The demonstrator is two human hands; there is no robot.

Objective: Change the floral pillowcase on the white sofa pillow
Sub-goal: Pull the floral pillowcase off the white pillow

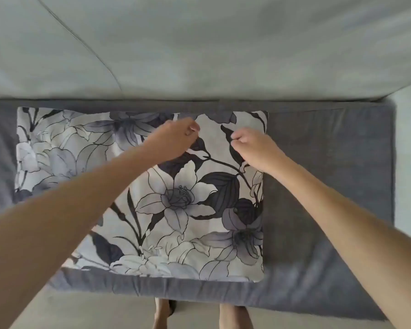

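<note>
A floral pillowcase (176,210), white with grey and black lilies, lies flat across the grey seat cushion (330,186) of the sofa. Both my hands hover over its far right part. My left hand (176,138) has its fingers curled, fingertips pinched together just above the fabric. My right hand (252,148) is curled too, close to the case's right edge. Whether either hand pinches the cloth is unclear. No white pillow shows apart from the case.
The pale sofa backrest (199,43) rises behind the seat. The seat's right end (389,162) drops off to a light floor. My feet (166,312) stand on the beige floor below the seat's front edge.
</note>
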